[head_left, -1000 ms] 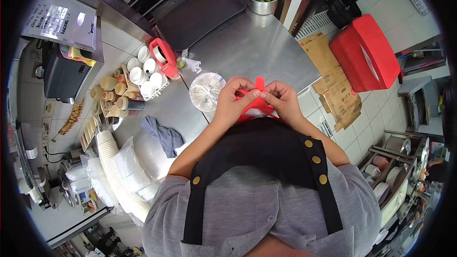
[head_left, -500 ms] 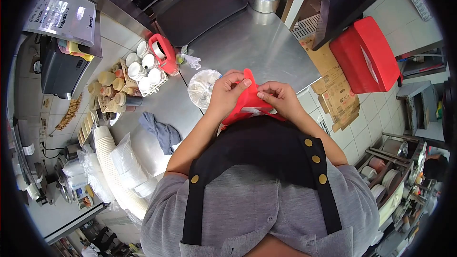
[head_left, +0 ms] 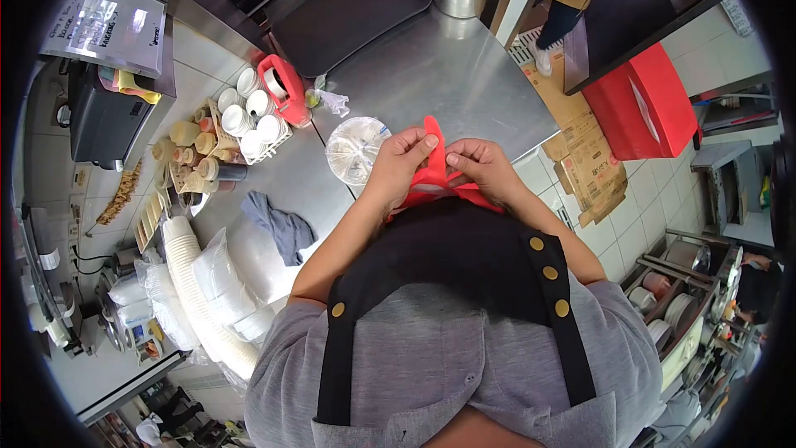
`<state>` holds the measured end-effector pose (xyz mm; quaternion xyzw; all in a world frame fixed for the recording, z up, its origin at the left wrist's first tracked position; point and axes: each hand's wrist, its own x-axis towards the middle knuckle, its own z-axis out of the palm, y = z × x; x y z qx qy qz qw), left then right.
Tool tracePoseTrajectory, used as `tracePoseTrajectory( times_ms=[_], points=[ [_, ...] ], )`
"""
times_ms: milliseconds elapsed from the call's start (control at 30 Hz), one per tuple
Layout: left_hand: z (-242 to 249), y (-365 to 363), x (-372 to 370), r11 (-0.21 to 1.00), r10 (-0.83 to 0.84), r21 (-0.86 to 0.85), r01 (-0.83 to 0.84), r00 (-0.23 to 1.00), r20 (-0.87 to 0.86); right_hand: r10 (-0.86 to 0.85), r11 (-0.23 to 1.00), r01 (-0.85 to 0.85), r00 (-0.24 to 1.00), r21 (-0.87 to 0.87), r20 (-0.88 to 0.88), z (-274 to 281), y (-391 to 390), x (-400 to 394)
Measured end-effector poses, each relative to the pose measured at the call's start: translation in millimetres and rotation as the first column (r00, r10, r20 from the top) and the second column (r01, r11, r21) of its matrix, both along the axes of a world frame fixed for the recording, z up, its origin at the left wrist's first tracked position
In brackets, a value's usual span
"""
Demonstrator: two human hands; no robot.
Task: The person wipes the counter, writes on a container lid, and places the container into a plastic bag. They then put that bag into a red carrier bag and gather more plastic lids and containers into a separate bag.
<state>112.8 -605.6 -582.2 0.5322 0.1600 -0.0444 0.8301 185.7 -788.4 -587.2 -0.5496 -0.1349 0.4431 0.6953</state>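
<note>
Close to my apron, a red plastic bag (head_left: 436,168) is between my two hands. With thumb and fingers pinched, my left hand (head_left: 404,159) grips one strip of it, whose end sticks up above the fingers. My right hand (head_left: 482,169) pinches another part just beside it. The lower part of the bag is mostly hidden behind my hands and apron. Next to my left hand, a round clear-plastic-wrapped container (head_left: 355,152) stands on the steel table; what is inside cannot be made out.
On the steel table (head_left: 448,75) are a black tray (head_left: 352,21), a metal pot of green limes (head_left: 461,7), a grey cloth (head_left: 278,228), a red tape dispenser (head_left: 284,93) and stacked white lids (head_left: 238,122). Stacked cups (head_left: 199,290) lie left. Another person (head_left: 566,4) stands beyond, near a red bin (head_left: 638,108).
Both hands have shifted slightly, still pinching the red bag, and less of its lower part shows. Another person, holding a small vessel, has come into view at the upper right.
</note>
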Motion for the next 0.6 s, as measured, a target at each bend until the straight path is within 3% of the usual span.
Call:
tracePoseTrajectory(
  times_ms=[67,600],
  points=[
    [0,0,0,0.993,0.024,-0.112,-0.030,0.998,-0.055,0.002,1.000,-0.002,1.000,0.003,-0.014,-2,-1,0],
    [-13,5,-3,0.986,0.010,-0.164,-0.023,0.997,-0.082,0.053,0.994,-0.040,0.991,0.102,-0.122,-19,-1,0]
  ],
)
